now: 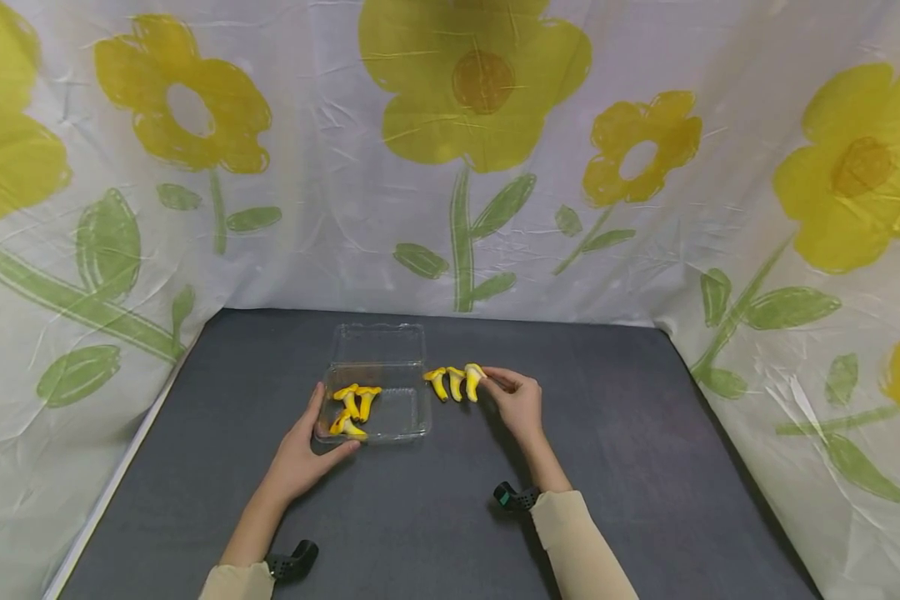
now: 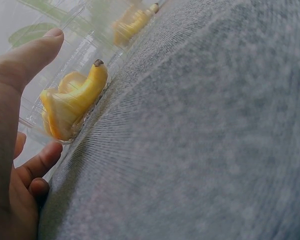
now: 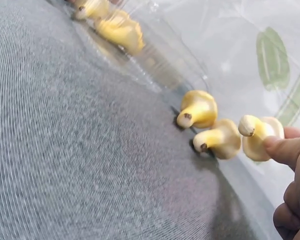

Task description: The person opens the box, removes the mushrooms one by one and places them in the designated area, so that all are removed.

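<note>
A clear plastic clamshell box [image 1: 395, 417] lies with its lid raised at the back. Inside its left part are 3 yellow chanterelle mushrooms [image 1: 348, 427]. My left hand [image 1: 300, 454] spreads around the box's front left corner, thumb along the front and fingers at the left side. In the left wrist view one mushroom [image 2: 77, 102] shows through the plastic near the thumb. To the right of the box, my right hand [image 1: 519, 406] pinches a chanterelle mushroom [image 3: 260, 137] by its cap between thumb and finger. Two more mushrooms [image 3: 197, 110] lie close beside it on the cloth.
A dark grey cloth [image 1: 435, 517] covers the table. White curtains with printed yellow flowers [image 1: 483, 83] stand along the back and both sides. The transparent lid [image 1: 380, 343] reaches back from the box. Each wrist wears a black strap with a camera [image 1: 516, 497].
</note>
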